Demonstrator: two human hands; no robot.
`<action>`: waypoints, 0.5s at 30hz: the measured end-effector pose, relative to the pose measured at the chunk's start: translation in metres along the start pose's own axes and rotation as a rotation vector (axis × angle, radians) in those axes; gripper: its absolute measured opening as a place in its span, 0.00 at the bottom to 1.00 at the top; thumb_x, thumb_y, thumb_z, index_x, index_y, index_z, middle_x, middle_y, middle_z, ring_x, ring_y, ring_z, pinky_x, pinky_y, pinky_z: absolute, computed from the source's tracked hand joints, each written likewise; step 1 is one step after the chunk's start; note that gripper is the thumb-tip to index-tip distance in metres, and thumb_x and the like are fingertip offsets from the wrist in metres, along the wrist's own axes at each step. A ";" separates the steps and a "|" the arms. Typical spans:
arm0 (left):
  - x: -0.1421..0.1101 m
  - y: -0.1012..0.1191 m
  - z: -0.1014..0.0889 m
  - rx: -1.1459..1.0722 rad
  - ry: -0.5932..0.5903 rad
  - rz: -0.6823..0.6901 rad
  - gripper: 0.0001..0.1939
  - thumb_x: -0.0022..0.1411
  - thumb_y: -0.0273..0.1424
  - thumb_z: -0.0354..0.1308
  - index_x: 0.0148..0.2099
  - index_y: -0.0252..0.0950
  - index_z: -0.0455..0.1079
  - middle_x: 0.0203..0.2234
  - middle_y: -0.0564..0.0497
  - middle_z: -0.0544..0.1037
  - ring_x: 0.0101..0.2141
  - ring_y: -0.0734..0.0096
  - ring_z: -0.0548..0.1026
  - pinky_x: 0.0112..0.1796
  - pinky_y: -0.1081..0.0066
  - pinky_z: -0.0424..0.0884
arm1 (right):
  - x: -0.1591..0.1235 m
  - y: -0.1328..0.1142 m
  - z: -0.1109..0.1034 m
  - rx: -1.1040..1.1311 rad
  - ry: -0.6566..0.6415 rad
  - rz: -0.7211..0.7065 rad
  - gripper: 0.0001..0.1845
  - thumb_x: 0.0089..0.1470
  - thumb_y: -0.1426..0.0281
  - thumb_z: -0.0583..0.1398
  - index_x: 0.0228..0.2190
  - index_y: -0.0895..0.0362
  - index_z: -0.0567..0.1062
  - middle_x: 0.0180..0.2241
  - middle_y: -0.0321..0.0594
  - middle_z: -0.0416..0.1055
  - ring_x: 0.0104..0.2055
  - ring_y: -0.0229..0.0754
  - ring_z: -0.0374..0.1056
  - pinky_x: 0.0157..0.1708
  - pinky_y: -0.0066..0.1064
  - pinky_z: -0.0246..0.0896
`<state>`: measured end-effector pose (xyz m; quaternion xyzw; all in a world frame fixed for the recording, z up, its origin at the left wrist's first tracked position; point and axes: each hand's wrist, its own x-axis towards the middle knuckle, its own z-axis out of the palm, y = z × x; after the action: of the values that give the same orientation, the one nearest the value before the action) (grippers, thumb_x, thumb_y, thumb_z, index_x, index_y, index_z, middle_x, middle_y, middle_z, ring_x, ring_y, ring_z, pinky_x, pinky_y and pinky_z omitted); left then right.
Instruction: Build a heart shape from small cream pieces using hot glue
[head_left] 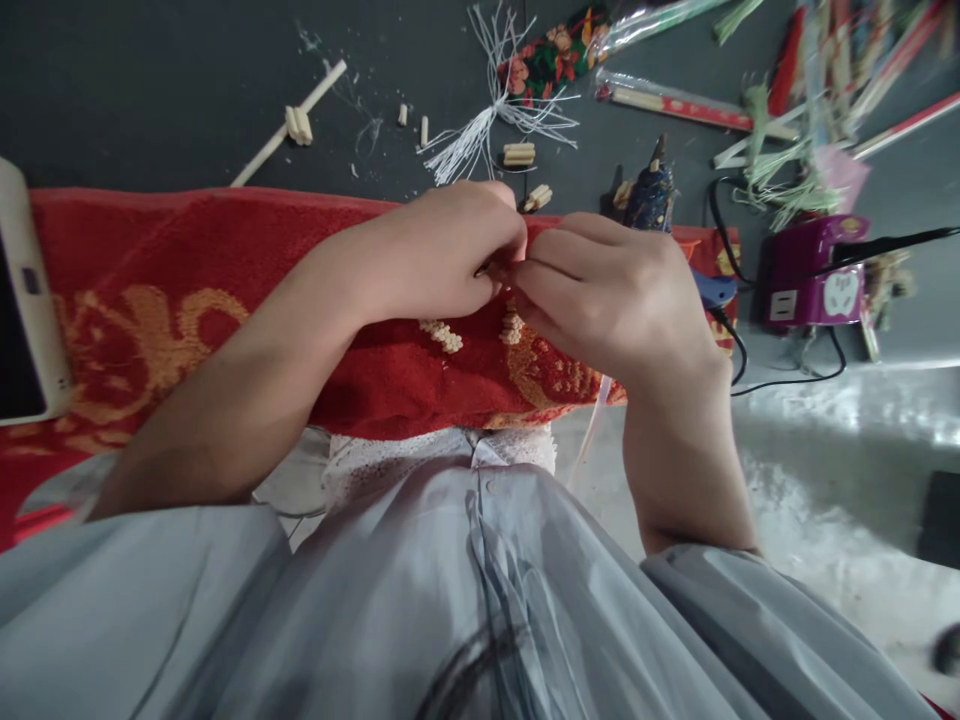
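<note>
My left hand (457,250) and my right hand (607,285) meet over a red towel (270,240) with yellow patterns. Both have their fingers curled into a pinch, and whatever sits between the fingertips is hidden. Just below them, two pale, knobbly pieces (442,337) that look built from short stick bits show against the towel; my hands partly cover them, so I cannot tell whether they hang or lie there. Beyond my knuckles are small bundles of cut wooden sticks (519,155). A dark blue tool with a pointed nozzle (652,195), like a glue gun, is near my right hand.
White strings (469,145) and a flowered cloth piece (555,60) lie ahead. A wooden stick with a cluster on it (298,125) rests at far left. Wrapped chopsticks (690,107) are piled right, above a purple box (814,270) with cables. A white-edged device (30,300) stands left.
</note>
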<state>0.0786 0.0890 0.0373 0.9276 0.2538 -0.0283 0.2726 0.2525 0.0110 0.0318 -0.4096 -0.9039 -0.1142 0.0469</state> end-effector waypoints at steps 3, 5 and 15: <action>0.001 -0.002 0.000 0.008 0.001 -0.006 0.09 0.55 0.21 0.50 0.33 0.37 0.71 0.37 0.46 0.75 0.38 0.63 0.74 0.37 0.66 0.66 | 0.002 0.000 -0.001 0.004 -0.047 0.014 0.19 0.66 0.76 0.46 0.27 0.57 0.70 0.31 0.38 0.73 0.34 0.38 0.69 0.25 0.30 0.51; 0.001 -0.003 0.001 0.007 0.014 -0.010 0.08 0.54 0.22 0.51 0.31 0.39 0.70 0.35 0.47 0.75 0.38 0.63 0.74 0.37 0.66 0.66 | 0.005 0.000 -0.001 0.009 -0.091 0.023 0.19 0.65 0.77 0.45 0.28 0.57 0.71 0.32 0.40 0.73 0.35 0.39 0.70 0.26 0.30 0.52; 0.001 -0.006 0.003 -0.075 0.057 0.020 0.06 0.50 0.25 0.52 0.28 0.41 0.67 0.34 0.49 0.77 0.39 0.61 0.75 0.36 0.67 0.67 | 0.013 0.000 0.000 0.159 -0.190 0.164 0.12 0.59 0.78 0.51 0.26 0.56 0.67 0.30 0.42 0.71 0.34 0.43 0.69 0.29 0.34 0.57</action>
<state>0.0770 0.0924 0.0316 0.9195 0.2532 0.0103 0.3003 0.2444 0.0207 0.0338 -0.4862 -0.8738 0.0012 0.0026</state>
